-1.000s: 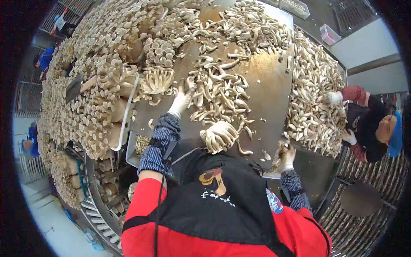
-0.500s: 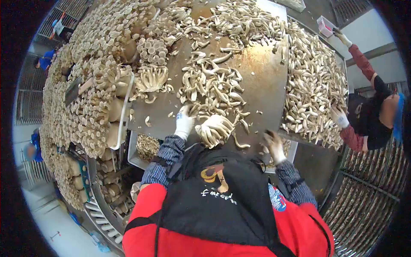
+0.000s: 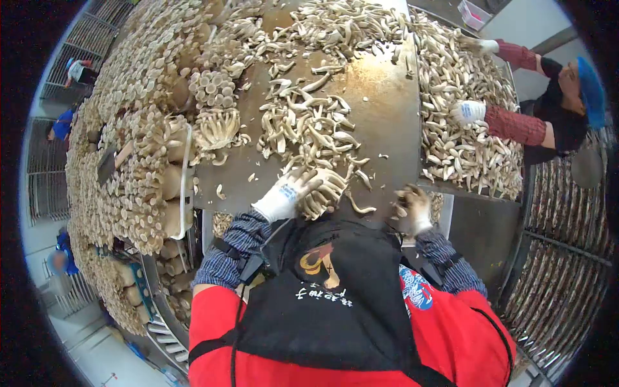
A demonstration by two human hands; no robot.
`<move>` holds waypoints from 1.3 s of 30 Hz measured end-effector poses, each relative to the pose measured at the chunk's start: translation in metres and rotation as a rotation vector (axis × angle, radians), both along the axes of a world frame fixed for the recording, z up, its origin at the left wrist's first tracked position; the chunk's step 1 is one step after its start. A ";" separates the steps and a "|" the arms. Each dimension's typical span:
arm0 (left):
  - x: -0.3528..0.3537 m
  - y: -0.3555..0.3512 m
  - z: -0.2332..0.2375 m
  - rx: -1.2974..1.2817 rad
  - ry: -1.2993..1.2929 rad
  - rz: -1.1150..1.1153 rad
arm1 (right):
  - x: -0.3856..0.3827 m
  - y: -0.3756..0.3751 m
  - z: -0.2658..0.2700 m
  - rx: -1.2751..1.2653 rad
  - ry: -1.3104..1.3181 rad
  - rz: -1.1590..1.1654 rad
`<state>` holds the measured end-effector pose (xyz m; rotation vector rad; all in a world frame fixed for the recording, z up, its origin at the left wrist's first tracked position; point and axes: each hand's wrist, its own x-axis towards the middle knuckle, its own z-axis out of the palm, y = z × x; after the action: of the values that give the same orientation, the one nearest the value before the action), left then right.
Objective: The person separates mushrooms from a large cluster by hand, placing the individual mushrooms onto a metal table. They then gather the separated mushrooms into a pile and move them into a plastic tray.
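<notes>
Head view, left hand (image 3: 286,194) half open over mushrooms (image 3: 322,193), blue glove print (image 3: 287,191) illegible, right hand (image 3: 412,207) loosely curled, cannot tell its hold, white lettering (image 3: 324,296) on apron (image 3: 329,335).

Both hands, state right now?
Left hand: open, fingers laid on the mushroom cluster.
Right hand: motion-blurred, by the table edge; can't tell if open or holding anything.

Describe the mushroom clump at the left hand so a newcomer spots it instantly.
Find the metal table, then its edge nearest the black apron. The gloved left hand partly covers the clump there. Its stems are bunched, unlike the loose mushrooms beyond.
</notes>
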<state>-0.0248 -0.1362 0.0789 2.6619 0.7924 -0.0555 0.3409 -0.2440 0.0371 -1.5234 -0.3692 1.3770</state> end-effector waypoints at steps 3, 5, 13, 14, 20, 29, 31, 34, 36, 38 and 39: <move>0.003 -0.009 -0.032 0.253 -0.061 -0.135 | 0.086 -0.058 -0.076 -0.103 -0.211 -0.202; 0.012 -0.006 -0.057 0.163 -0.057 -0.084 | 0.126 -0.079 -0.110 -0.089 -0.208 -0.213; 0.030 0.008 -0.110 -0.469 -0.916 0.921 | 0.061 -0.016 -0.053 -0.066 -0.514 0.231; 0.037 0.005 -0.110 -0.888 -1.270 1.071 | 0.035 0.000 -0.042 0.015 -0.449 0.288; 0.042 0.003 -0.040 -1.146 -1.484 1.183 | -0.097 0.081 0.019 0.585 -0.139 0.672; 0.044 0.009 -0.016 -1.144 -1.757 1.230 | -0.185 0.119 0.061 0.769 -0.826 0.555; 0.041 0.013 -0.011 -1.196 -1.738 1.254 | -0.180 0.127 0.068 0.845 -0.854 0.623; 0.039 0.013 -0.015 -1.268 -1.780 1.234 | -0.175 0.134 0.054 0.879 -0.858 0.697; 0.039 0.016 -0.017 -1.425 -1.943 1.231 | -0.166 0.129 0.048 1.041 -0.799 0.624; 0.039 0.015 -0.003 -1.571 -1.964 1.141 | -0.167 0.117 0.051 0.967 -0.667 0.589; 0.041 0.015 0.004 -1.561 -1.937 1.190 | -0.169 0.113 0.052 0.820 -0.171 0.406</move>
<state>0.0159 -0.1213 0.0828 -0.0566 0.6903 1.2343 0.1724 -0.1312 0.0892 -0.8948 -1.2346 1.1609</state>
